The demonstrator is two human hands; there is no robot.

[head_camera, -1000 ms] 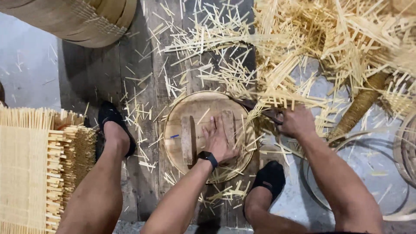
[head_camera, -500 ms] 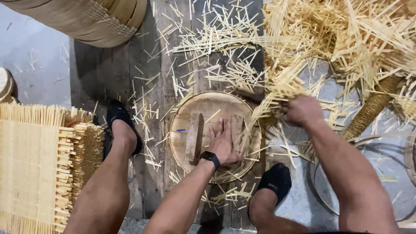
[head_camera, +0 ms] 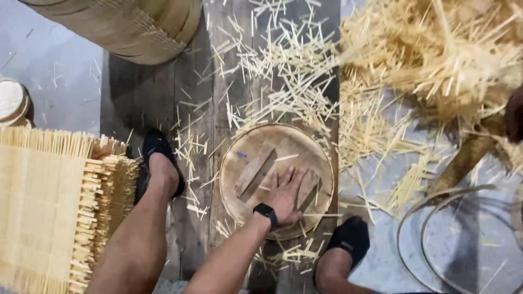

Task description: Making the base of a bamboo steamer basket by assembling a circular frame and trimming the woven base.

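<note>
The left hand (head_camera: 286, 197) is seen pressed flat on the round bamboo tray (head_camera: 234, 179), fingers (head_camera: 284, 179) spread apart and extended toward twelve o'clock, nothing clamped between them. A black wristband (head_camera: 266, 213) is worn at the wrist. The tray is laid on dark wooden floor planks (head_camera: 163, 92), between two black shoes (head_camera: 155, 147), one at nine o'clock and the other at five.

Two flat wooden slats are carried across the tray. The right-hand slat (head_camera: 308, 188) is touched by the palm's edge, at three o'clock of the hand, its long axis run from seven toward one o'clock. The left-hand slat (head_camera: 254, 169) is found just beside the fingertips at ten o'clock, apart from them, its long axis tilted the same way. Only the left hand is placed at either slat.

The right hand is not shown clearly; a dark blur is glimpsed at the frame's right edge, so its fingers cannot be judged.

Loose bamboo splints (head_camera: 436, 60) are heaped at two o'clock, and a woven mat (head_camera: 38, 212) is stacked at nine.
</note>
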